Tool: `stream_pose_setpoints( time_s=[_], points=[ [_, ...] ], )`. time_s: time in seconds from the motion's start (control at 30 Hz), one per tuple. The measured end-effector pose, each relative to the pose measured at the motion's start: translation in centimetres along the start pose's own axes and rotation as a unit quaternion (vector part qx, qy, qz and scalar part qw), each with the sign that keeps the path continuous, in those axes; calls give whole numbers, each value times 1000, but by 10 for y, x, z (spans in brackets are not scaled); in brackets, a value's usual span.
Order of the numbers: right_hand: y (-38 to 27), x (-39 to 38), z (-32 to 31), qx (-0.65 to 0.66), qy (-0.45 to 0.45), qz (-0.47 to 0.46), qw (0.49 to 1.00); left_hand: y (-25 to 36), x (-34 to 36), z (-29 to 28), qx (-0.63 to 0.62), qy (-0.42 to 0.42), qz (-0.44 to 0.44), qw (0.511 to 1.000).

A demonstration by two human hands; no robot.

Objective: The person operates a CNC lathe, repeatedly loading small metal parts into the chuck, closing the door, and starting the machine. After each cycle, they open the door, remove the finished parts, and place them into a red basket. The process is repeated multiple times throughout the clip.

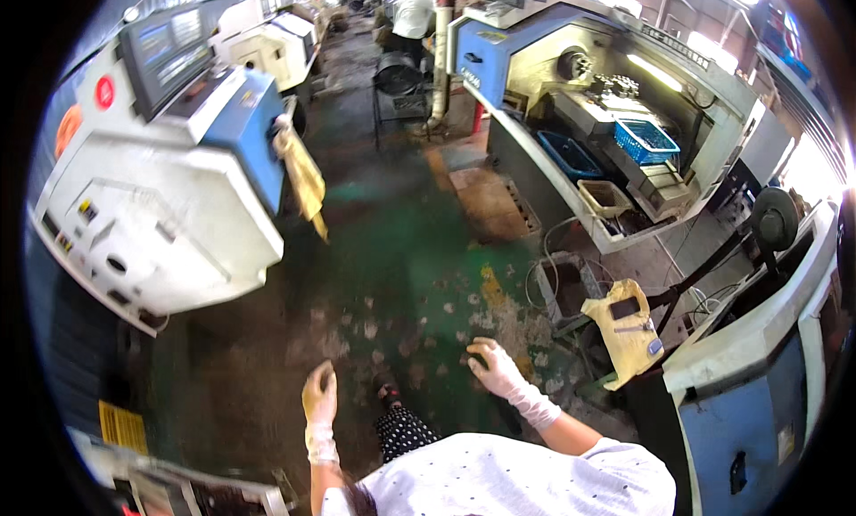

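My left hand (319,400), in a white glove, hangs over the green, stained floor (383,284) at the lower middle, fingers loosely bent and apart, holding nothing. My right hand (495,369), gloved too, is held out a little to the right, fingers slightly curled and apart, also empty. Beyond it on the right stands a seat or stand draped in yellow cloth (624,356), bearing a dark flat rectangular object (624,307) and small items. A grey container (566,289) with hoses around it sits just behind that stand.
White-and-blue machines flank the aisle (152,222), (722,427). An open one (481,53) holds blue baskets (646,137). A yellow cloth (303,173) hangs at left. Farther ahead are a dark round container (399,79), a pipe (441,61) and another person (412,17). A brown board (486,200) lies right of centre.
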State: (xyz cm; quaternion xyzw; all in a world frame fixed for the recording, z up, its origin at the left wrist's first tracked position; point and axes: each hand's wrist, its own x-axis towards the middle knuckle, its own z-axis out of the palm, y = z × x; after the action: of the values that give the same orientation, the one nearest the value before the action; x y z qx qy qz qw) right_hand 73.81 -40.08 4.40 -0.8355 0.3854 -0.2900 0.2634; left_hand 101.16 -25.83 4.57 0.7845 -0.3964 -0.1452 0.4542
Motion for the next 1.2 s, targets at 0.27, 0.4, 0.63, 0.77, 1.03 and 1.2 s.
stream_pose_setpoints(
  time_s=[0.27, 0.4, 0.63, 0.77, 1.03, 1.2],
  points=[
    [81, 127, 48, 13, 30, 51, 998, -48, 127, 49, 79, -8, -112, 991],
    [93, 217, 33, 21, 94, 63, 993, -17, 241, 96, 50, -20, -21, 998],
    [216, 253, -50, -84, 217, 205, 951, 116, 426, 281, 124, -256, 318, 904],
    [310, 310, -112, -116, 264, 245, 925, 207, 465, 395, 16, -220, 394, 892],
    [409, 598, -121, 47, 287, 198, 936, 338, 539, 505, -25, -164, 419, 893],
    [424, 688, -75, -58, 390, 165, 904, 414, 624, 565, -63, -55, 491, 867]
  ],
)
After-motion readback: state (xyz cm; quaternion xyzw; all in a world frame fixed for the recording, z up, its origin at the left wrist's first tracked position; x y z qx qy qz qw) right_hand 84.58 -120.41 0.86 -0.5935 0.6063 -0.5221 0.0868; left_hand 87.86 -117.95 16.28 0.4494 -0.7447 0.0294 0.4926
